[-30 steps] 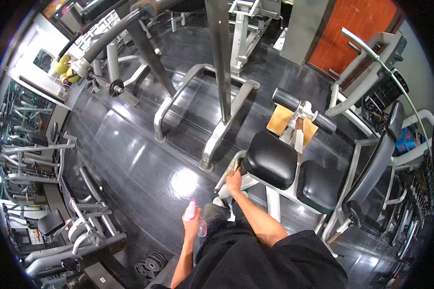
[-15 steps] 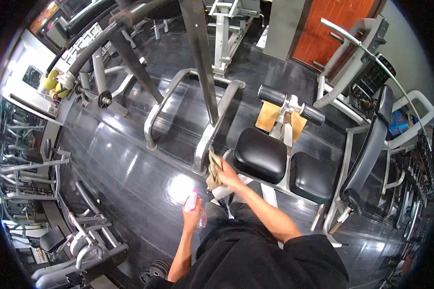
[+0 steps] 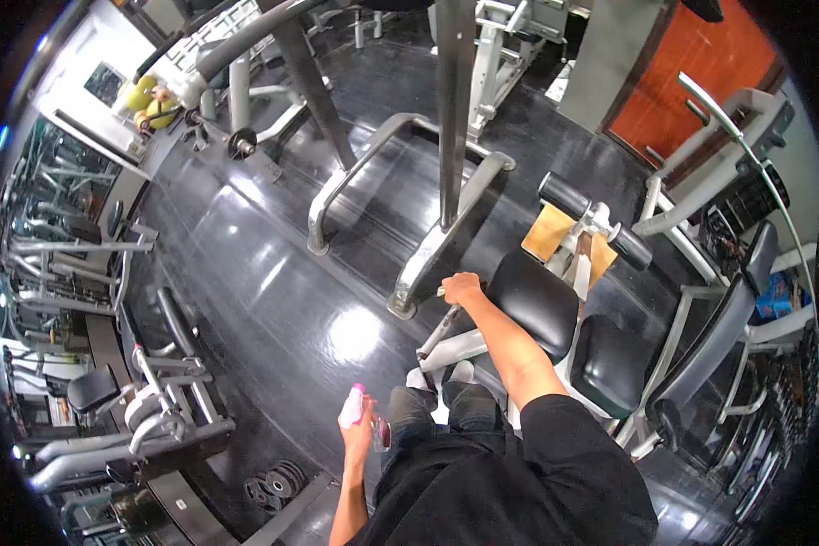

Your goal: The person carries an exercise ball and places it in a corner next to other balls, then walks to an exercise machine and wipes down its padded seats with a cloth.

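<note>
While the left hand (image 3: 357,432) holds a spray bottle (image 3: 381,435), the right hand (image 3: 462,288) is at a metal bar (image 3: 439,331)

With its fingers wrapped round the spray bottle near the top, the left hand has open floor (image 3: 255,282) ahead and on its outer side; the person's leg (image 3: 408,420) is just inside it. The right hand is curled at the upper end of the metal bar — its fingers are mostly hidden, so whether they press together or pinch something cannot be told. Room is tighter here: a black seat pad (image 3: 539,300) lies just to this hand's right, partly behind the forearm, and the foot of a metal frame (image 3: 420,266) stands near its left. Ahead of the hand rises a dark post (image 3: 451,136); ahead and right — well apart — are roller pads (image 3: 564,193). Weight plates (image 3: 284,480) lie outside the left forearm.
</note>
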A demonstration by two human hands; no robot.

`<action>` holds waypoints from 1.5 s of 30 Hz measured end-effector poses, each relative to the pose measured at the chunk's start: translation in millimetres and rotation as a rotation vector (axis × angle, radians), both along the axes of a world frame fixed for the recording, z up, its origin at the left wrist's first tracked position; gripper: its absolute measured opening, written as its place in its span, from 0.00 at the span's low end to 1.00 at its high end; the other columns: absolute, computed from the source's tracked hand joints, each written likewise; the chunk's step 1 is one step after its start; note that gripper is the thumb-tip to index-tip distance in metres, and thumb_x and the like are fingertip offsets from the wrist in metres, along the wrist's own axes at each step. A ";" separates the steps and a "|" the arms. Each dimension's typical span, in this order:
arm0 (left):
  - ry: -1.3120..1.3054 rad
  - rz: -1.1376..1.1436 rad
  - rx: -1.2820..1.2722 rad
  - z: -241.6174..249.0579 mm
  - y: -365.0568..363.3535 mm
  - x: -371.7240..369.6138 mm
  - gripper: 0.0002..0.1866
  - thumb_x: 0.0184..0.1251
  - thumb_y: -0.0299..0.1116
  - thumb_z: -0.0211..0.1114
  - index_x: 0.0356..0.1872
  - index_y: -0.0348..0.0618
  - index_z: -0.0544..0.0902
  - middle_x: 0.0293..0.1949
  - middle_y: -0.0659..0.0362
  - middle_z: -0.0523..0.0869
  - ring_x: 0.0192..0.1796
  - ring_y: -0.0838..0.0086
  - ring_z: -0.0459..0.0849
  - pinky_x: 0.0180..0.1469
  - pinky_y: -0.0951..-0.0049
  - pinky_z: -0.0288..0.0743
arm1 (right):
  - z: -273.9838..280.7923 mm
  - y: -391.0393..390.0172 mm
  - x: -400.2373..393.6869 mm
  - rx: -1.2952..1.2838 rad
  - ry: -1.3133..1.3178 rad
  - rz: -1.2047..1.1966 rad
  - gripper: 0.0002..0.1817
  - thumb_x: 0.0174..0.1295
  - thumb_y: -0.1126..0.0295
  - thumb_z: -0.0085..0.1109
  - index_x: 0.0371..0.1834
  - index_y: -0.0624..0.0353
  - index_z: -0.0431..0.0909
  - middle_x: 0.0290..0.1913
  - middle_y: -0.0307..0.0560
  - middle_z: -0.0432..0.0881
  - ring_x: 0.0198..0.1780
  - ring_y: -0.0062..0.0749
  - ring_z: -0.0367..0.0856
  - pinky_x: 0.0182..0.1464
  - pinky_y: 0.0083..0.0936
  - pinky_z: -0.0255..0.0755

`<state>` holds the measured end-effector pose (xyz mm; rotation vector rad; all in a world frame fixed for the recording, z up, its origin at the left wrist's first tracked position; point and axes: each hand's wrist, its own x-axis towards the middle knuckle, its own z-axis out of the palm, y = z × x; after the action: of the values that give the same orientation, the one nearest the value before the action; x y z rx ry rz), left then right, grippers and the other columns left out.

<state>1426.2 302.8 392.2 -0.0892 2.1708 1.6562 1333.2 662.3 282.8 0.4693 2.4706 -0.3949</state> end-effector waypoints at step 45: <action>0.032 -0.086 0.037 -7.9 14.0 -31.9 0.14 0.67 0.28 0.61 0.51 0.35 0.76 0.34 0.58 0.82 0.26 0.81 0.76 0.29 0.80 0.72 | -79.5 -83.9 153.5 -1.452 0.492 -2.072 0.14 0.68 0.64 0.50 0.53 0.54 0.73 0.43 0.42 0.80 0.40 0.34 0.82 0.44 0.34 0.77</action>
<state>1394.3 316.8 384.3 0.0411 2.1345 1.6592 1486.7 578.4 203.4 1.9562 0.3240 -2.7089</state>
